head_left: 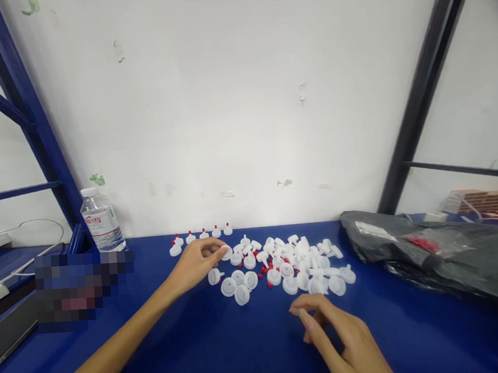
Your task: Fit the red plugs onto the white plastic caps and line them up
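My left hand is closed in a pinch on a white nozzle cap at the left edge of a loose heap of white nozzle caps. Small red tips lie scattered among these. My right hand hovers in front of the heap, thumb and forefinger drawn together; whatever they may hold is too small or hidden to make out. Behind my left hand stand several white nozzle caps with red tips, in a row near the wall. Several caps lie open side up before the heap.
A water bottle stands at the back left, beside a blue metal frame. On the right, a dark plastic bag carries a clear bag of red pieces. The white wall closes off the blue table.
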`<state>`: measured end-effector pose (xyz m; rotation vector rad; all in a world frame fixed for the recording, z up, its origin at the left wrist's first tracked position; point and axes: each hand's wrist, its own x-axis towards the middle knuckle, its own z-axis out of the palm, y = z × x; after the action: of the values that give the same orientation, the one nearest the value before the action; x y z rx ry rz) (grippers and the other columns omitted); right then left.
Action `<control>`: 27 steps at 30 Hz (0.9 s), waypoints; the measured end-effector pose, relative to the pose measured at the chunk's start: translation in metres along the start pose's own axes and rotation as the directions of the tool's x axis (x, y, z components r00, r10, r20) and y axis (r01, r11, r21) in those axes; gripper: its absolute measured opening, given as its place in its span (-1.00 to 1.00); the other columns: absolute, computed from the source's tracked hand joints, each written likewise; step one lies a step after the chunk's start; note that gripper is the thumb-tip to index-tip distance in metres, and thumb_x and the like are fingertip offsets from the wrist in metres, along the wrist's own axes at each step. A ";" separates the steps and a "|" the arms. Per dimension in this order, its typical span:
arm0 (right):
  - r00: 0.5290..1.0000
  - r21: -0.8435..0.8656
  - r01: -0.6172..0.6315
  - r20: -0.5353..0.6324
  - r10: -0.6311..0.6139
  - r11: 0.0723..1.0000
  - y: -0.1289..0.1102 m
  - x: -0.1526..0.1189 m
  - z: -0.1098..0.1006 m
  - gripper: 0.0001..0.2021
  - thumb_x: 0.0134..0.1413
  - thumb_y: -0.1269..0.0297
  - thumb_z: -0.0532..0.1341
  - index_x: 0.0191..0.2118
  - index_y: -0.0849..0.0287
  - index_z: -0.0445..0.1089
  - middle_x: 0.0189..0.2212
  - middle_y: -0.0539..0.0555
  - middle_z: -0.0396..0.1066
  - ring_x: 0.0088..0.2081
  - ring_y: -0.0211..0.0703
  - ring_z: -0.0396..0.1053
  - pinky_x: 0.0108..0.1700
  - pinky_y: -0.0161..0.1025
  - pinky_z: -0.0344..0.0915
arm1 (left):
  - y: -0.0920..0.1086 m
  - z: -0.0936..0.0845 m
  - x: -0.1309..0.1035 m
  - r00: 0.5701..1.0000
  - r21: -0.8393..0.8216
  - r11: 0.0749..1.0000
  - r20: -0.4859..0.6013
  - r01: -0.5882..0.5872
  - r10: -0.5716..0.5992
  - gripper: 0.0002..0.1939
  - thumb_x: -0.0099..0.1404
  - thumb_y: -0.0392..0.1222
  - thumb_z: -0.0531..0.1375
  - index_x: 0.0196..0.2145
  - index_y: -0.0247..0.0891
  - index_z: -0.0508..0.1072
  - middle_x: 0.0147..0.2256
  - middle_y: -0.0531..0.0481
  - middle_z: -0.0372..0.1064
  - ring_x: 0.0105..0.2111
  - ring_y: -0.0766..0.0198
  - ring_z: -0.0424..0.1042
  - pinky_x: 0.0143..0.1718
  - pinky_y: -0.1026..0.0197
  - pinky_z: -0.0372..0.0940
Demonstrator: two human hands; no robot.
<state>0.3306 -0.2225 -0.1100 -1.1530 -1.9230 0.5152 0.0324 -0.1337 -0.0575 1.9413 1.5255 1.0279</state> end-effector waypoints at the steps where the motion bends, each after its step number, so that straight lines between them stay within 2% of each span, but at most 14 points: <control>1: 1.000 0.014 -0.011 -0.004 0.011 1.000 0.000 0.000 0.001 -0.73 0.33 0.07 0.09 0.01 -0.01 0.42 -0.30 -0.03 0.54 -0.40 -0.27 0.50 -0.34 -0.45 0.41 | 0.007 0.002 -0.003 0.999 -0.079 0.997 0.038 -0.020 0.023 -0.62 0.29 0.10 0.19 -0.16 -0.25 0.57 -0.28 -0.07 0.56 -0.35 0.17 0.52 -0.49 0.29 0.27; 3: 1.000 0.037 -0.024 -0.007 0.024 0.999 0.000 -0.001 0.002 -0.69 0.32 0.05 0.10 0.07 -0.02 0.39 -0.20 0.01 0.56 -0.39 -0.26 0.51 -0.40 -0.45 0.42 | 0.020 0.010 -0.010 0.994 -0.176 0.984 0.094 -0.039 0.056 -0.61 0.28 0.10 0.22 -0.12 -0.25 0.57 -0.23 -0.10 0.58 -0.30 0.16 0.53 -0.54 0.33 0.26; 5: 1.000 0.045 -0.027 -0.006 0.027 0.999 0.000 -0.001 0.002 -0.65 0.31 0.05 0.10 0.13 -0.03 0.36 -0.17 0.04 0.57 -0.39 -0.24 0.52 -0.40 -0.43 0.43 | 0.029 0.024 -0.019 0.991 -0.182 0.980 0.099 -0.075 0.094 -0.62 0.26 0.08 0.27 -0.10 -0.24 0.58 -0.24 -0.10 0.59 -0.36 0.20 0.52 -0.56 0.35 0.26; 7: 1.000 0.031 -0.026 -0.010 0.026 0.999 -0.001 0.001 0.002 -0.62 0.31 0.06 0.11 0.17 -0.03 0.35 -0.15 0.06 0.58 -0.38 -0.22 0.54 -0.31 -0.38 0.47 | 0.035 0.041 -0.030 0.975 -0.122 0.971 0.064 -0.204 0.213 -0.68 0.26 0.02 0.30 -0.12 -0.21 0.60 -0.26 -0.07 0.59 -0.43 0.27 0.50 -0.51 0.33 0.32; 9: 0.999 0.008 -0.023 -0.023 0.023 1.000 -0.002 0.002 0.001 -0.60 0.30 0.07 0.14 0.19 -0.02 0.36 -0.14 0.07 0.59 -0.35 -0.19 0.55 -0.21 -0.33 0.48 | 0.039 0.057 -0.042 0.907 -0.044 0.906 0.022 -0.420 0.421 -0.76 0.29 -0.06 0.30 -0.14 -0.20 0.60 -0.24 -0.06 0.60 -0.39 0.28 0.52 -0.40 0.32 0.38; 11: 0.999 -0.010 -0.021 -0.025 0.021 1.000 -0.005 0.003 0.001 -0.62 0.29 0.07 0.15 0.15 0.00 0.42 -0.16 0.08 0.60 -0.30 -0.14 0.56 -0.16 -0.30 0.47 | 0.042 0.070 -0.051 0.798 0.024 0.797 0.002 -0.603 0.603 -0.83 0.34 -0.16 0.26 -0.13 -0.19 0.58 -0.22 -0.07 0.60 -0.30 0.25 0.56 -0.30 0.31 0.41; 13: 1.000 -0.003 -0.018 0.001 0.018 1.000 -0.008 0.003 0.000 -0.65 0.30 0.06 0.14 0.08 0.03 0.50 -0.16 0.09 0.61 -0.24 -0.09 0.57 -0.13 -0.27 0.46 | 0.046 0.077 -0.058 0.710 0.071 0.707 0.016 -0.703 0.704 -0.82 0.36 -0.24 0.23 -0.09 -0.19 0.55 -0.18 -0.07 0.60 -0.23 0.24 0.57 -0.21 0.30 0.43; 16: 0.998 0.052 -0.031 0.049 0.029 0.998 -0.009 0.003 -0.001 -0.66 0.29 0.04 0.15 0.00 0.04 0.56 -0.19 0.08 0.62 -0.26 -0.07 0.56 -0.14 -0.27 0.45 | 0.049 0.081 -0.062 0.649 0.090 0.644 0.076 -0.760 0.757 -0.77 0.37 -0.28 0.22 -0.03 -0.16 0.51 -0.13 -0.05 0.58 -0.20 0.27 0.57 -0.16 0.31 0.42; 18: 0.997 0.092 -0.067 0.029 0.065 0.994 -0.007 0.004 -0.002 -0.66 0.25 0.02 0.18 -0.01 0.05 0.56 -0.25 0.07 0.62 -0.32 -0.08 0.55 -0.20 -0.30 0.44 | 0.048 0.082 -0.061 0.661 0.081 0.656 0.074 -0.751 0.747 -0.77 0.36 -0.24 0.24 -0.03 -0.17 0.50 -0.13 -0.05 0.58 -0.19 0.27 0.57 -0.14 0.30 0.42; 20: 0.994 0.093 -0.100 -0.028 0.103 0.991 -0.004 0.004 -0.003 -0.66 0.22 0.00 0.21 -0.04 0.06 0.56 -0.32 0.04 0.62 -0.36 -0.10 0.54 -0.26 -0.31 0.42 | 0.045 0.081 -0.057 0.710 0.128 0.702 0.022 -0.701 0.704 -0.81 0.36 -0.22 0.24 -0.07 -0.19 0.52 -0.17 -0.06 0.57 -0.21 0.25 0.54 -0.15 0.27 0.42; 23: 0.987 0.044 -0.121 -0.104 0.125 0.992 -0.003 0.004 -0.004 -0.67 0.18 -0.03 0.23 -0.15 0.08 0.57 -0.49 -0.01 0.56 -0.45 -0.14 0.49 -0.36 -0.33 0.37 | 0.041 0.081 -0.048 0.783 0.309 0.746 -0.009 -0.590 0.622 -0.83 0.40 -0.28 0.16 -0.14 -0.21 0.55 -0.24 -0.06 0.54 -0.20 0.18 0.47 -0.21 0.17 0.40; 27: 0.984 0.026 -0.125 -0.128 0.128 0.992 -0.006 0.004 -0.004 -0.68 0.18 -0.04 0.22 -0.21 0.10 0.55 -0.56 -0.04 0.50 -0.51 -0.19 0.45 -0.44 -0.36 0.30 | 0.036 0.087 -0.035 0.803 0.551 0.634 0.119 -0.542 0.584 -0.84 0.39 -0.27 0.16 -0.21 -0.24 0.57 -0.25 -0.11 0.50 -0.15 0.04 0.37 -0.12 -0.06 0.33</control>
<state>0.3292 -0.2225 -0.1021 -1.2714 -1.7392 0.5118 0.1186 -0.1692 -0.0934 2.9774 1.3727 0.9371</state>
